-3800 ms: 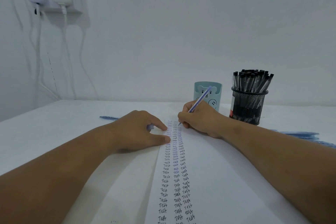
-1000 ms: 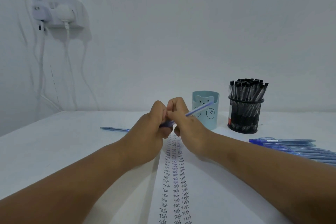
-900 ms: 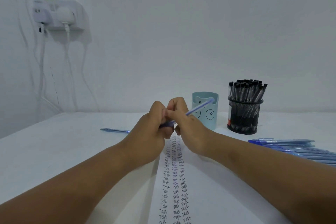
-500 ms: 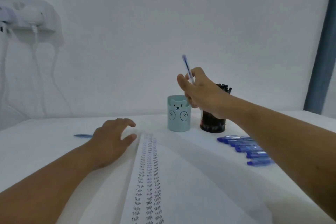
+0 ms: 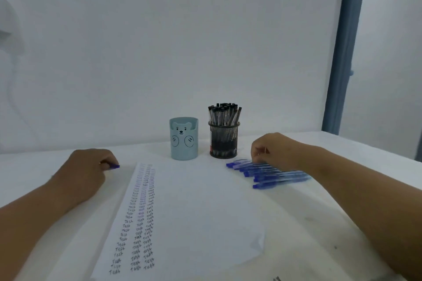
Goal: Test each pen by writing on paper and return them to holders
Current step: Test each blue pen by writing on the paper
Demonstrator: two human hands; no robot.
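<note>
A white paper sheet [image 5: 201, 212] with columns of handwritten "Test" [image 5: 141, 210] lies in the middle of the table. Behind it stand a teal bear-face holder [image 5: 183, 141] and a black mesh holder [image 5: 223, 143] full of black-capped pens [image 5: 225, 113]. A row of several blue pens [image 5: 274, 173] lies right of the paper. My right hand [image 5: 274, 149] is over the far end of that row, fingers curled down onto a pen there. Left of the paper, my left hand [image 5: 84, 173] grips a blue pen whose end [image 5: 114, 166] sticks out past the fingers.
The white table [image 5: 205, 159] runs back to a plain white wall. A blue-grey upright strip [image 5: 342, 52] stands at the right, by the table's far right corner. No pens show above the teal holder's rim.
My right hand came down from above the holders to the row of blue pens, and the pen it held up is gone from it. My left hand closed on the pen lying at the left.
</note>
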